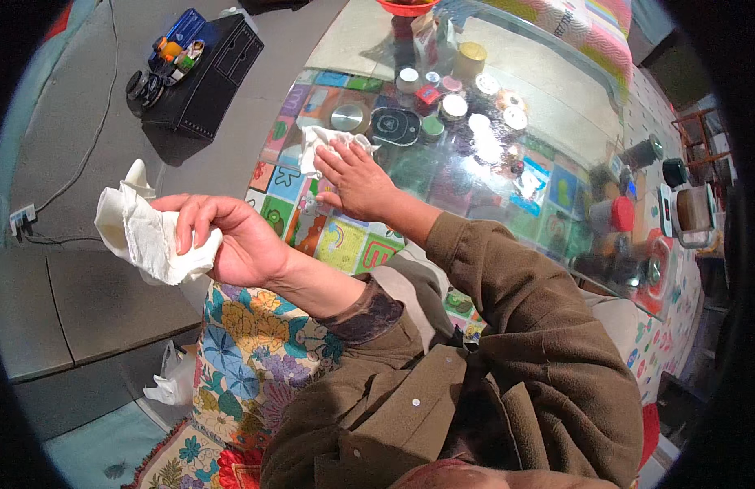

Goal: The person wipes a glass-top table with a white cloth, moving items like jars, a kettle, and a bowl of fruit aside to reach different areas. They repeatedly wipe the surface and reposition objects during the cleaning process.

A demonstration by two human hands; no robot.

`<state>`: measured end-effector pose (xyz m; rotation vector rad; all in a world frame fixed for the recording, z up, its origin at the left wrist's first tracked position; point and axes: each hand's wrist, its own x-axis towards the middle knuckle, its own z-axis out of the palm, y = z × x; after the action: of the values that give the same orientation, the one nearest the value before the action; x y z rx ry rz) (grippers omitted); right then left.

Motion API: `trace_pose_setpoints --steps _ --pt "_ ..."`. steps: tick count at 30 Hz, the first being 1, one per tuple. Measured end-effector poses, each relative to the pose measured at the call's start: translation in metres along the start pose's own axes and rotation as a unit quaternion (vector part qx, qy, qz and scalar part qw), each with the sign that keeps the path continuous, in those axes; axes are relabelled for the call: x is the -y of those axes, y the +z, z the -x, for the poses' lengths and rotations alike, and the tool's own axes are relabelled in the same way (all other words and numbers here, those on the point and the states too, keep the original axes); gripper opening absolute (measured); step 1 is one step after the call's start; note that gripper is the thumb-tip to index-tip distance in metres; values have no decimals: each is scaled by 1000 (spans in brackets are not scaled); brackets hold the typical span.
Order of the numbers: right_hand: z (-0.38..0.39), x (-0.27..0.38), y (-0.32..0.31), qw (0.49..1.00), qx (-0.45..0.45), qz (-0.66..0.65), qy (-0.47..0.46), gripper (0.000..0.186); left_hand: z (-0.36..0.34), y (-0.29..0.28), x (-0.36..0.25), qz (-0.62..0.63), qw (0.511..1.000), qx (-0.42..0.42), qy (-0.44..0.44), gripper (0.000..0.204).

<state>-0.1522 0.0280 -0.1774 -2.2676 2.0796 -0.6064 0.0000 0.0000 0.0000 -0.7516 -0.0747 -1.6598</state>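
At the left, beyond the table's edge, my left hand (235, 244) is closed around a crumpled white paper towel (137, 232), pinched between thumb and fingers. Lying flat with its fingers stretched out, my right hand (357, 178) presses on a second white paper towel (312, 148) on the glass-topped table (557, 134). Part of that towel is hidden under the fingers. Just beyond it sit a round silver lid (346, 117) and a dark oval tray-like thing (396, 125). A small jar with a green lid (432, 126) stands to their right.
Several lidded jars (454, 107) and a yellow-topped container (470, 59) crowd the table's far middle. To the right are a red-lidded jar (622, 214) and a blue packet (531, 186). A black cabinet (206, 85) stands far left. Along the floor runs a cable (108, 106).
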Motion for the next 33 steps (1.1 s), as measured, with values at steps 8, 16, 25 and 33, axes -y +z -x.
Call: trace_pose_setpoints --steps 8,16,25,33 --pt "184 -165 -82 961 -54 40 270 68 1 -15 13 -46 994 -73 -73 43" --pt "303 -105 -135 938 53 109 325 73 -2 -89 45 -710 668 -217 55 40" --pt "297 -69 -135 971 17 45 235 72 -83 -177 119 -903 308 151 -261 123" --pt "216 -79 -126 968 42 -191 159 56 94 -124 104 -799 496 158 -301 40"
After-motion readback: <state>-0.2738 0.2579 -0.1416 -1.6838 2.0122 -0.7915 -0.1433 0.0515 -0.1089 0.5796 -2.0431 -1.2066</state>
